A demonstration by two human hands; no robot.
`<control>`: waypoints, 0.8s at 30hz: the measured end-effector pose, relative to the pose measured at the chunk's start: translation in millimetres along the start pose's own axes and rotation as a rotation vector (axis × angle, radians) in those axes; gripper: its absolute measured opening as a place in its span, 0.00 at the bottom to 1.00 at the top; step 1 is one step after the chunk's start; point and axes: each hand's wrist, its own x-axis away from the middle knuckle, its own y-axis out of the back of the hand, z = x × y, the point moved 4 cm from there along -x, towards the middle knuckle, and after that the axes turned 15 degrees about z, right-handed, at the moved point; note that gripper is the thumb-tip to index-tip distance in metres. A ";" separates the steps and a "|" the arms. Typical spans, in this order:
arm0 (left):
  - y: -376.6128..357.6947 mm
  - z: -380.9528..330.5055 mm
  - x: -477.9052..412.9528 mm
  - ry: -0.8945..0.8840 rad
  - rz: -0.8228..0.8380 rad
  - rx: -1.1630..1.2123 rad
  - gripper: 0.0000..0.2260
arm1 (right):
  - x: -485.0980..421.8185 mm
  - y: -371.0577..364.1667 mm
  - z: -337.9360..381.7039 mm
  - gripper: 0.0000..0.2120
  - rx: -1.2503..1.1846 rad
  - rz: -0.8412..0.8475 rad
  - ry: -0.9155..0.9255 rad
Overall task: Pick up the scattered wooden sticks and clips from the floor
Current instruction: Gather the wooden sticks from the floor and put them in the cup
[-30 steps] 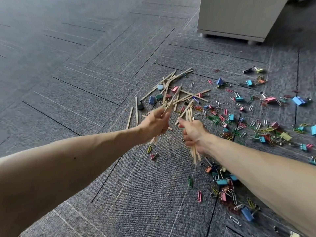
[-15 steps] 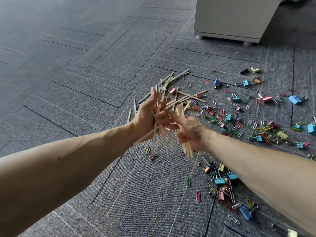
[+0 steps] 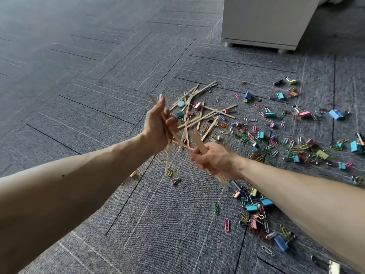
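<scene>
My left hand point(image 3: 158, 127) holds a loose fan of thin wooden sticks point(image 3: 168, 155) above the floor, their ends sticking out above and below the fist. My right hand point(image 3: 214, 159) grips a tighter bundle of sticks point(image 3: 199, 142), just right of and lower than the left. Behind both hands a heap of wooden sticks point(image 3: 201, 113) lies crossed on the grey carpet, mixed with small binder clips. Coloured paper clips and binder clips point(image 3: 256, 135) are strewn to the right, and another cluster of clips point(image 3: 254, 206) lies under my right forearm.
A pale cabinet on small feet point(image 3: 262, 20) stands at the back right. Grey carpet tiles point(image 3: 79, 95) stretch to the left and front. A pink paper clip point(image 3: 227, 224), a green one point(image 3: 216, 209) and a small pink binder clip point(image 3: 174, 180) lie apart near the front.
The hands met and sticks passed between them, and now they have drawn apart. My left hand has risen with more sticks fanned out; my right has dropped lower.
</scene>
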 end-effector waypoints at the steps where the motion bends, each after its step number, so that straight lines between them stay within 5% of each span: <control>1: 4.0 -4.4 -0.3 -0.016 -0.059 -0.005 0.18 | 1.9 0.8 -2.9 0.06 -0.027 0.008 0.000; 6: 1.1 -3.1 4.7 -0.019 -0.089 0.003 0.17 | 9.8 14.0 -10.9 0.19 -0.146 -0.163 -0.048; 16: -39.8 15.1 9.8 0.078 0.280 0.162 0.20 | -3.0 0.7 10.5 0.20 -0.443 -0.193 0.122; 24: -41.1 15.8 18.3 0.091 0.357 0.193 0.19 | -5.0 4.1 20.2 0.17 -0.483 -0.163 0.199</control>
